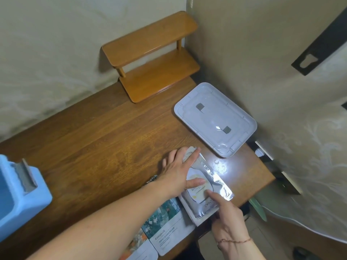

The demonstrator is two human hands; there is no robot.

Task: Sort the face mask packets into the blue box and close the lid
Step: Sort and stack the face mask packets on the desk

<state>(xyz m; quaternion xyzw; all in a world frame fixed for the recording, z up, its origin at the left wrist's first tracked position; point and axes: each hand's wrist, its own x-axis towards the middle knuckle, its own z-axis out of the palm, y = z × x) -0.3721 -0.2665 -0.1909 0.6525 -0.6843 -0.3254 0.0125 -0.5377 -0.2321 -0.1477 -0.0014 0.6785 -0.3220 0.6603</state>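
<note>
A silver and white face mask packet point(204, 186) lies on top of a small stack at the table's near right. My left hand point(180, 171) rests flat on its left edge, thumb across its printed front. My right hand point(227, 216) presses its index finger onto the packet's lower part. More packets point(165, 224) with green floral print lie spread at the near edge, partly under my left forearm. The blue box point(20, 194) stands open at the far left. Its pale lid point(216, 119) lies flat at the table's back right.
A small two-tier wooden shelf point(152, 59) stands at the back of the wooden table point(93, 143), against the wall. Walls close in behind and on the right. A green-handled object point(258, 208) pokes out past the table's right edge.
</note>
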